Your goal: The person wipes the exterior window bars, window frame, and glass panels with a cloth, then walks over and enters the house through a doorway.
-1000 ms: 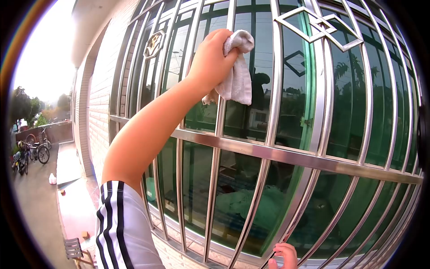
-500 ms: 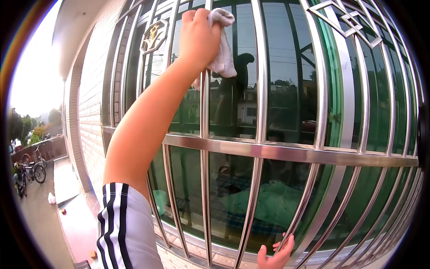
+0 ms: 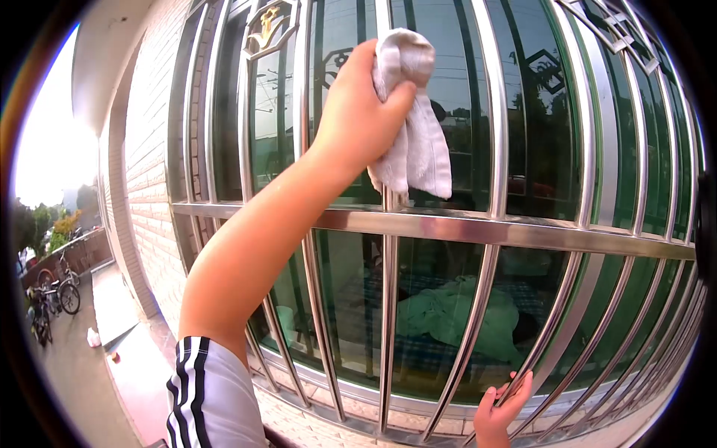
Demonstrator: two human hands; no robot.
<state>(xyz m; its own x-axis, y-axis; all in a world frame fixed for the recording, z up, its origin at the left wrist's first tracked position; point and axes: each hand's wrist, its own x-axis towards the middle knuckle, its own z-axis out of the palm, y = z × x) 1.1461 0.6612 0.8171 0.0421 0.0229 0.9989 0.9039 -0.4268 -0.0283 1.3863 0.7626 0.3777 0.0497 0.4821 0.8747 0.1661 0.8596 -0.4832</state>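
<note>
Left hand (image 3: 367,104) is raised, my fingers and thumb closed on a white cloth (image 3: 424,145), which is bunched at the top and hangs in loose tails over an upright bar (image 3: 383,15), just above the flat crossbar (image 3: 448,228). My right hand (image 3: 502,409) is low, at another upright bar (image 3: 549,321); its fingers are bent, but I cannot tell whether they grip that bar or only touch it. I judge the step in hand to be wiping the upper bar. For an even result, I should wrap the cloth around the bar so that it meets the sides and back as well as the front; contact at the back is hidden from my view. Pressure should be firm and steady between thumb and fingers, with each stroke following the length of the bar. At the joint with the crossbar, I should slow down and press a fold into the corner. Gathering the loose tails is advisable, as they could catch there or drag across the glass (image 3: 538,157). When one face soils, I should turn out a cleaner fold
</note>
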